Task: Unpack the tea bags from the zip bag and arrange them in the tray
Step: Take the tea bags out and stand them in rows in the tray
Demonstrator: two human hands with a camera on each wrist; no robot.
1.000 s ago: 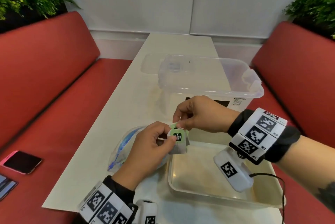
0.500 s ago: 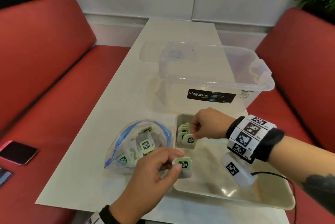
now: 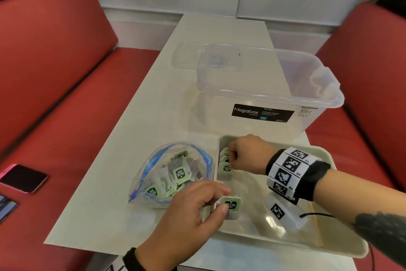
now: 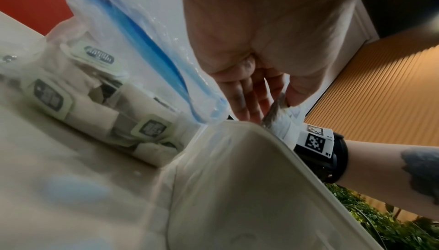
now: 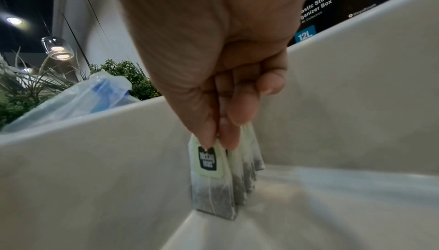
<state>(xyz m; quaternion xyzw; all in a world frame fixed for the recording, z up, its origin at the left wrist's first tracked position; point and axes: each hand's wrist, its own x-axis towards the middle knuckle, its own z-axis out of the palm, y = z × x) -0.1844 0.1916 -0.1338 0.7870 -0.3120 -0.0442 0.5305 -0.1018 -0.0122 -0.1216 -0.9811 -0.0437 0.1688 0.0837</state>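
Right hand [image 3: 245,154] reaching into the tray's [image 3: 342,248] far left corner, fingertips [image 5: 231,132] pinching the tops of a row of tea bags [image 5: 228,177], likely propping them upright against the wall so the row is not toppling. Left hand [image 3: 186,211] pinching one more bag [image 3: 229,206] by its green tag between thumb and fingers, hovering it over the tray's near left rim, probably queuing it to join the row. Zip bag [image 3: 171,174] lying open just left of the tray, plenty of bags showing inside, so unpacking looking far from finished.
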